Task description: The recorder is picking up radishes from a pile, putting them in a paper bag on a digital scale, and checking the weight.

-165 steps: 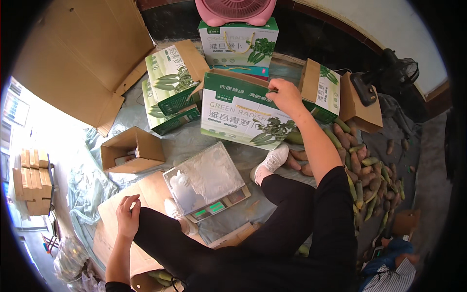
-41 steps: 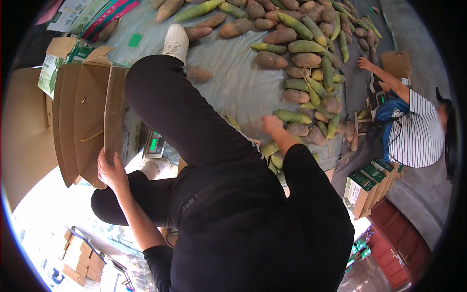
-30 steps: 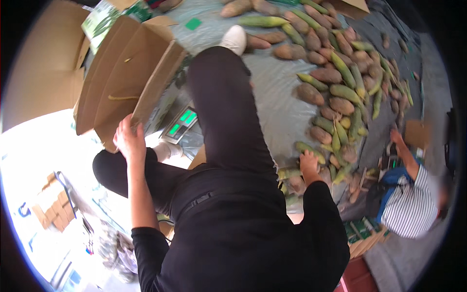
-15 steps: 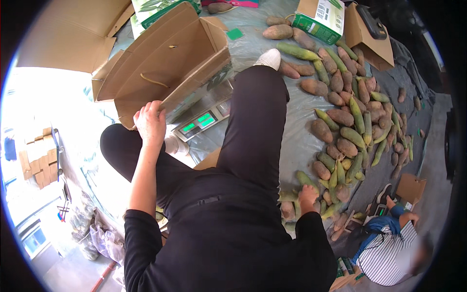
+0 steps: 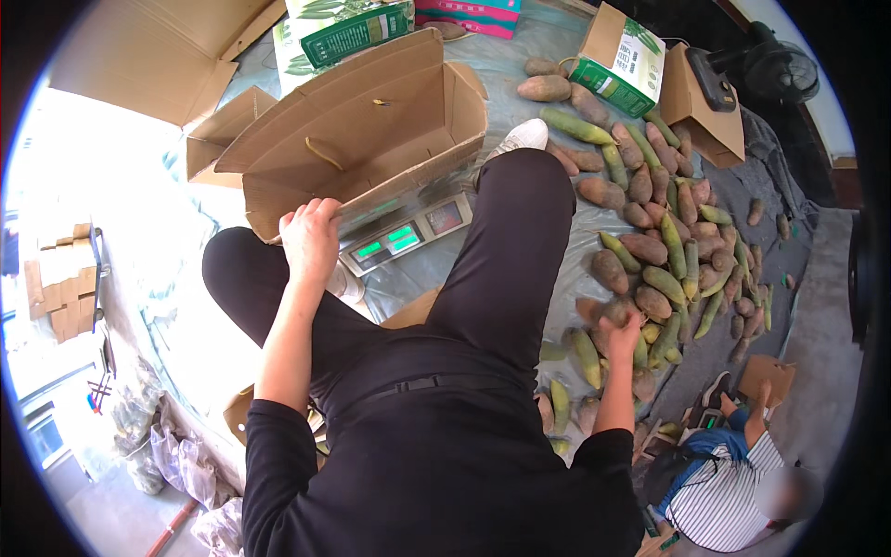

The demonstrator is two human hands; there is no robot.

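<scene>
My left hand [image 5: 311, 239] is closed over the near edge of an open cardboard carton [image 5: 367, 192], which is tipped on its side with its inside facing up; a yellow cord handle hangs in it. The carton rests by a digital scale [image 5: 406, 237] with lit green displays, between my knees. At the pile on the right, my right hand [image 5: 622, 334] is closed around a reddish-brown root vegetable [image 5: 588, 310], both blurred by motion. Beside that hand lie a long green vegetable [image 5: 585, 356] and more brown roots [image 5: 652, 301]. The right fingertips are partly hidden.
Many green and brown vegetables spread over plastic sheeting [image 5: 483, 306]. Printed green-and-white boxes [image 5: 357, 37] stand at the back, with another box [image 5: 617, 60], an open carton [image 5: 710, 121] and a black fan [image 5: 780, 70]. A person in a striped shirt [image 5: 719, 487] sits at lower right.
My right hand has moved up and forward from a green vegetable to a brown root. My left hand stays on the carton's edge. The whole view has shifted slightly.
</scene>
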